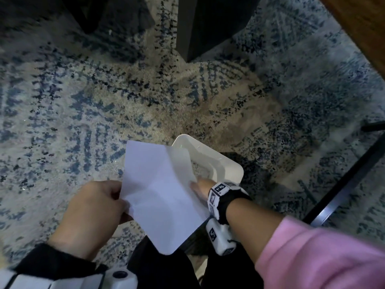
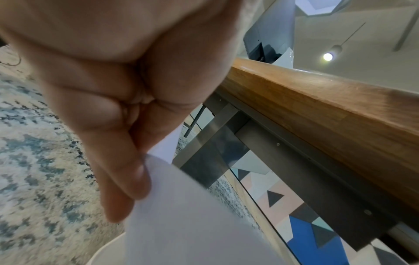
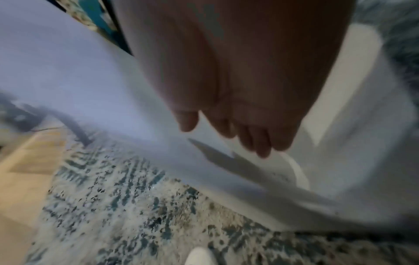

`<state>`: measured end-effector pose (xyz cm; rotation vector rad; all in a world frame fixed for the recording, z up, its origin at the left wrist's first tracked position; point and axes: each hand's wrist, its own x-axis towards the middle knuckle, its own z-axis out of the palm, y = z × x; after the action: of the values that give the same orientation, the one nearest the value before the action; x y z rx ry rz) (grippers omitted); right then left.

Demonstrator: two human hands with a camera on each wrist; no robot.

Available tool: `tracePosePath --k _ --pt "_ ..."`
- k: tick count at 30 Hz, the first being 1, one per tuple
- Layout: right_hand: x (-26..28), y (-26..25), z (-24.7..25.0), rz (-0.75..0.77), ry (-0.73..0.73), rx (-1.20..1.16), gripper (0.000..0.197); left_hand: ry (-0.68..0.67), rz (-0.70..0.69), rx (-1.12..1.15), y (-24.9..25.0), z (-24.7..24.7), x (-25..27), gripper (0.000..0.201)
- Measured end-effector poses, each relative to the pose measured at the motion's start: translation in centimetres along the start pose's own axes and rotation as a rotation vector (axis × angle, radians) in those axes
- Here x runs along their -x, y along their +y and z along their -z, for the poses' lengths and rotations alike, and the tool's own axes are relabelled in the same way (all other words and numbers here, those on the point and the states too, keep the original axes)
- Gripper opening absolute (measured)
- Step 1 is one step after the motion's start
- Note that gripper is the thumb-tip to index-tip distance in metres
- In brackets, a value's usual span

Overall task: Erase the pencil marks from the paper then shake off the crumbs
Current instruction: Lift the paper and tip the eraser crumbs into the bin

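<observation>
Item: 1 sheet of paper (image 1: 162,197), lower centre of frame, long axis tilted from lower right up to upper left, over a white bin (image 1: 218,161). Left hand (image 1: 98,207) pinches its left edge. Right hand (image 1: 200,187) at right edge; grip cannot be told.

The head view is dim, darkest toward twelve and eleven o'clock, with smeared, soft corners and a bowed edge at three o'clock. The white paper (image 1: 160,197) is its brightest patch. A small round lamp (image 2: 328,56) glares at two o'clock in the left wrist view, where the left hand (image 2: 118,93) fills the upper left, soft and out of focus. The right wrist view is the blurriest: motion smear throughout, the right hand (image 3: 238,86) shadowed and blotchy with noise, and the rug (image 3: 136,206) streaked toward the edges.
</observation>
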<state>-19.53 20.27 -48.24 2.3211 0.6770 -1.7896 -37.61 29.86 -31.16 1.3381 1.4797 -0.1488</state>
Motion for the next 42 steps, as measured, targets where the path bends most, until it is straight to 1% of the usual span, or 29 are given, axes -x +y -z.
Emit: tracePosePath --k 1,4,5,7,9,10,11,13,14,15,16,17,19,21,22,24,26,27,28,30,31,32,33,35,37,38,40,41,42 --pt "0.4 -0.2 1.0 0.002 0.071 -0.012 0.056 -0.002 0.001 -0.007 0.0 0.1 0.0 0.037" --pt "2.9 -2.0 1.8 0.347 0.218 -0.18 0.062 -0.025 0.006 0.024 0.3 -0.2 0.0 0.041" --pt "4.4 -3.2 1.6 0.475 0.198 -0.234 0.065 -0.031 0.005 0.036 0.5 -0.3 0.0 0.04" --pt "7.0 -5.2 0.1 0.67 0.072 -0.266 0.067 -0.045 -0.02 0.026 0.7 -0.6 -0.2 0.033" --pt "7.6 -5.5 -1.6 0.751 -0.043 -0.185 0.066 -0.067 -0.039 0.025 0.9 -0.7 -0.2 0.023" --pt "6.7 -4.7 -2.2 0.716 -0.064 -0.151 0.065 -0.081 -0.044 0.03 1.0 -0.7 -0.2 0.023" --pt "5.2 -3.6 -2.5 0.618 -0.092 -0.139 0.064 -0.088 -0.05 0.029 1.0 -0.6 -0.1 0.026" --pt "2.4 -1.0 -2.3 0.296 -0.135 -0.086 0.062 -0.078 -0.058 0.024 1.1 -0.3 0.2 0.034" --pt "1.6 0.2 -1.8 0.156 -0.109 -0.045 0.062 -0.069 -0.049 0.025 1.0 -0.1 0.2 0.037" --pt "1.2 1.1 -1.0 0.077 -0.049 -0.033 0.061 -0.067 -0.035 0.032 0.8 0.1 0.1 0.04" --pt "1.2 1.6 -0.3 0.07 0.038 -0.058 0.061 -0.074 -0.019 0.046 0.7 0.2 0.0 0.042" --pt "1.3 1.6 0.1 0.129 0.133 -0.123 0.062 -0.079 -0.004 0.059 0.5 0.2 -0.2 0.042" --pt "2.1 0.3 0.3 0.344 0.24 -0.246 0.066 -0.091 0.008 0.05 0.3 0.1 -0.3 0.043" --pt "2.1 -1.2 -0.7 0.514 0.126 -0.308 0.066 -0.098 0.016 0.059 0.3 0.0 -0.3 0.05" --pt "1.9 -1.5 -1.4 0.526 0.032 -0.308 0.063 -0.105 0.022 0.082 0.4 0.1 -0.1 0.054" --pt "0.9 -0.8 -1.6 0.372 -0.081 -0.265 0.059 -0.111 0.042 0.111 0.4 0.7 0.2 0.056" --pt "0.1 0.4 -0.6 0.083 -0.02 -0.171 0.062 -0.104 0.053 0.096 0.1 1.0 0.3 0.057" --pt "0.2 0.7 -0.1 0.032 0.061 -0.162 0.063 -0.105 0.058 0.087 -0.1 1.1 0.3 0.056" --pt "0.5 0.5 0.2 0.083 0.152 -0.182 0.063 -0.109 0.054 0.077 -0.2 1.1 0.3 0.056" --pt "1.5 -0.7 0.1 0.339 0.294 -0.202 0.063 -0.116 0.051 0.042 -0.2 0.9 0.2 0.053" --pt "2.1 -1.2 -0.2 0.454 0.29 -0.192 0.064 -0.124 0.052 0.036 -0.2 0.9 0.2 0.052" --pt "2.5 -1.6 -0.6 0.518 0.228 -0.169 0.063 -0.13 0.046 0.035 -0.3 0.9 0.2 0.051" --pt "2.6 -1.4 -1.0 0.524 0.133 -0.131 0.061 -0.128 0.041 0.035 -0.3 0.9 0.3 0.051" --pt "2.2 -0.5 -1.0 0.358 0.02 -0.01 0.056 -0.131 0.022 0.058 -0.6 1.4 0.3 0.049" --pt "1.6 0.5 0.0 0.102 0.101 0.07 0.055 -0.137 0.012 0.113 -0.6 1.9 0.4 0.045" --pt "1.7 0.9 0.5 0.063 0.183 0.068 0.057 -0.155 0.002 0.144 -1.0 2.0 0.2 0.043" --pt "2.4 0.6 0.8 0.163 0.349 -0.054 0.063 -0.167 -0.015 0.16 -1.3 2.0 0.1 0.04" --pt "3.0 0.2 0.8 0.271 0.389 -0.117 0.064 -0.158 -0.018 0.139 -1.2 1.9 0.2 0.039" --pt "3.6 -0.2 0.6 0.369 0.37 -0.166 0.064 -0.163 -0.024 0.129 -1.8 1.8 -0.2 0.039"
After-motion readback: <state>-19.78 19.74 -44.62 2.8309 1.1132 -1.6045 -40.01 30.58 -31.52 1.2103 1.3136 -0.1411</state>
